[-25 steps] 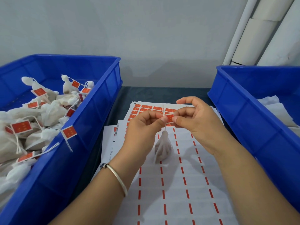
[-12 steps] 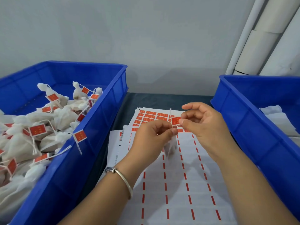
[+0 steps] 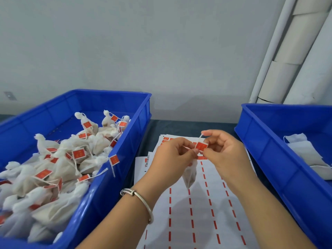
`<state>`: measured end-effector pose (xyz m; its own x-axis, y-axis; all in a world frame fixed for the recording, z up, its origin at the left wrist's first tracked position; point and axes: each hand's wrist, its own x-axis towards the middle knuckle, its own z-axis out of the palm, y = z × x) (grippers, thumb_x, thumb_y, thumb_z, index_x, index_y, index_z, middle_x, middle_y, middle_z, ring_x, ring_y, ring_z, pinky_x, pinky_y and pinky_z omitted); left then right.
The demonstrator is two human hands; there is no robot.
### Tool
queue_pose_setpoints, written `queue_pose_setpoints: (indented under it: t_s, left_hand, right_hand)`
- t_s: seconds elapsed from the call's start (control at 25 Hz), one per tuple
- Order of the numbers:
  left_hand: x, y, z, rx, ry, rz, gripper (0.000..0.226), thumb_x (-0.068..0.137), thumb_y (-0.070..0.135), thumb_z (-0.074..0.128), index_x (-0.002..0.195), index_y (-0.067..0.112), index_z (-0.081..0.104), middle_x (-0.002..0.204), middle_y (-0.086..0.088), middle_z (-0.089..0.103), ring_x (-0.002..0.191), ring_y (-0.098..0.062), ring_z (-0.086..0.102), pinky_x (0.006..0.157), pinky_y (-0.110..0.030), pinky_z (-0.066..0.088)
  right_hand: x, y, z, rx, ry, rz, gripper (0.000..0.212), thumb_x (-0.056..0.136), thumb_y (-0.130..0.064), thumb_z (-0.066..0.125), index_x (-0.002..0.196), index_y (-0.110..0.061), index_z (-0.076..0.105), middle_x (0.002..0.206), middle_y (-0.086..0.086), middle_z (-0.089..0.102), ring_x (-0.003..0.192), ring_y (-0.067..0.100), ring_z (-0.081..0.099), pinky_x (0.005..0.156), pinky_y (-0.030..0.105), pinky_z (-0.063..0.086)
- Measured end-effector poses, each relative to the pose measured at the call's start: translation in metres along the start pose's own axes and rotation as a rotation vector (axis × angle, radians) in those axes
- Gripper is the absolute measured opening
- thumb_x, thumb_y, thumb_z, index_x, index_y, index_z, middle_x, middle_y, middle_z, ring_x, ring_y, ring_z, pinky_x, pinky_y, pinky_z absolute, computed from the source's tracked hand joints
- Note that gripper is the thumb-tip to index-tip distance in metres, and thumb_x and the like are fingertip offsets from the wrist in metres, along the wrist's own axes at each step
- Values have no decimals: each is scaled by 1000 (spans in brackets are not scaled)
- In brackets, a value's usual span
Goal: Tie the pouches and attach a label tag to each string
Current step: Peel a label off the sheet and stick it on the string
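A small white pouch (image 3: 190,174) hangs in the air below my hands, over the label sheets. My left hand (image 3: 172,157) pinches its string just above the pouch. My right hand (image 3: 222,150) pinches a red label tag (image 3: 201,146) folded round the string; the white string end (image 3: 200,136) pokes up above it. The two sets of fingertips almost touch.
A blue bin (image 3: 115,177) at the left holds several tied, tagged pouches. Another blue bin (image 3: 269,159) at the right holds flat white pouches (image 3: 303,150). Label sheets (image 3: 197,221) with red marks cover the dark table between them. White pipes (image 3: 287,51) lean at the back right.
Both hands rose a little with the pouch. The tag has moved from between both fingertips into my right hand's pinch, and the view tilted up.
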<state>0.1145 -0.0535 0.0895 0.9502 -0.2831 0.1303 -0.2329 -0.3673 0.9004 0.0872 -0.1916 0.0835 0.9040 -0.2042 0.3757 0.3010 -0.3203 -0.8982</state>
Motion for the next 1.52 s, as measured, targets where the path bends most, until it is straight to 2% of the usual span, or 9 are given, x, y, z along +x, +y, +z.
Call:
queue_pose_setpoints:
  t_s: [0.24,0.4,0.52,0.68,0.8,0.88,1.0,1.24,1.52]
  left_hand:
    - [-13,26,-27,253,-27,120,9,91,25,58,82,25,56,72,6,66,64,-5,64,65,-21,55]
    - [-11,40,-59,160,102,145,17,92,18,57,76,25,54,71,4,68,50,-3,62,50,-17,51]
    - [-1,48,-88,175,248,151,19,93,18,55,77,26,51,74,4,66,55,-7,66,58,-25,55]
    - [30,49,-126,391,366,112,23,96,20,48,75,27,44,79,1,64,62,-6,65,52,-23,47]
    - [59,39,-151,372,474,85,13,97,16,44,85,17,48,89,-8,66,71,-12,67,64,-31,50]
    - [79,27,-162,466,545,86,7,96,15,44,94,13,50,93,-10,65,79,-22,63,63,-31,43]
    - [100,1,-169,692,491,9,5,94,8,42,94,8,47,89,-13,57,72,-25,50,53,-29,33]
    - [106,-58,-167,1022,202,-296,16,93,15,44,83,5,52,85,-11,56,73,-22,48,65,-31,36]
    - [92,-39,-163,899,272,-196,18,87,14,49,88,0,60,81,-12,59,71,-23,47,57,-30,36]
  right_hand:
    - [-17,-19,6,53,32,12,39,81,-4,70,95,-39,61,81,-13,70,79,1,67,64,11,52]
    - [-26,-18,17,88,-13,100,41,83,-7,68,99,-43,57,85,-15,70,80,-2,66,60,8,50]
    - [-35,-1,35,22,-62,234,33,90,-12,61,102,-42,54,89,-15,67,78,5,67,57,10,51]
    - [-60,39,61,-78,-144,351,29,94,-12,55,113,-34,53,98,-10,63,86,9,62,70,12,50]
    - [-71,55,69,-170,-199,343,31,93,-11,55,115,-34,53,95,-15,61,87,5,60,71,4,45]
    - [-72,59,68,-204,-218,330,31,93,-12,56,111,-37,51,94,-19,61,85,2,60,67,-1,42]
    - [-70,61,68,-211,-246,327,31,92,-12,56,107,-39,50,91,-20,61,83,2,60,64,-3,40]
    - [-71,61,66,-203,-277,343,32,92,-11,57,105,-39,51,91,-18,62,83,3,61,63,-2,41]
    - [-72,62,68,-201,-264,354,21,96,-24,52,107,-41,52,98,-21,60,92,1,59,67,-2,40]
